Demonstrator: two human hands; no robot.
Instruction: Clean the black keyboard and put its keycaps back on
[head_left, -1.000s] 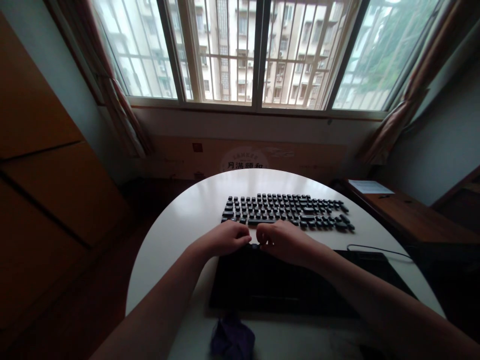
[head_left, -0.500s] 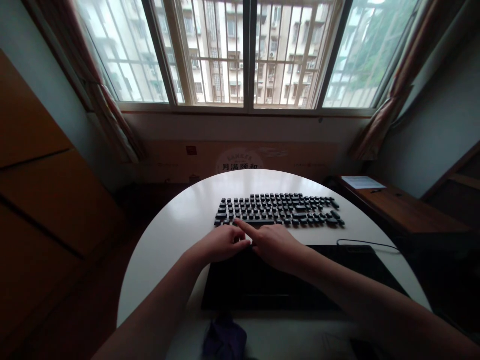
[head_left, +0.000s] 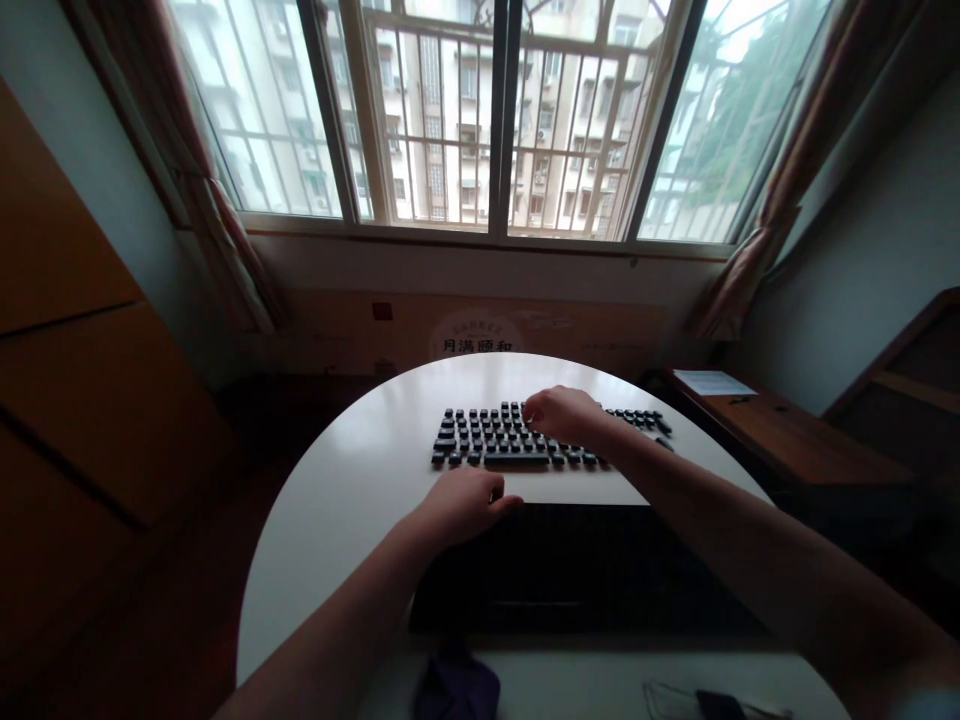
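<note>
Keys (head_left: 517,460), apparently loose, lie in rows at frame centre, above the black board (head_left: 592,575); a dragging wrist could scatter them; right hand (head_left: 566,413) arches over the upper rows, fingers curled; left hand (head_left: 466,502) curls at the board's upper-left edge; cannot tell whether either grips anything.

Bright barred window (head_left: 500,130) between gathered curtains (head_left: 217,225)

I see right fingers (head_left: 534,408) over black keycaps (head_left: 480,432) on the white bench (head_left: 315,530), left fingers (head_left: 486,481) curled at a black slab (head_left: 577,580).
</note>
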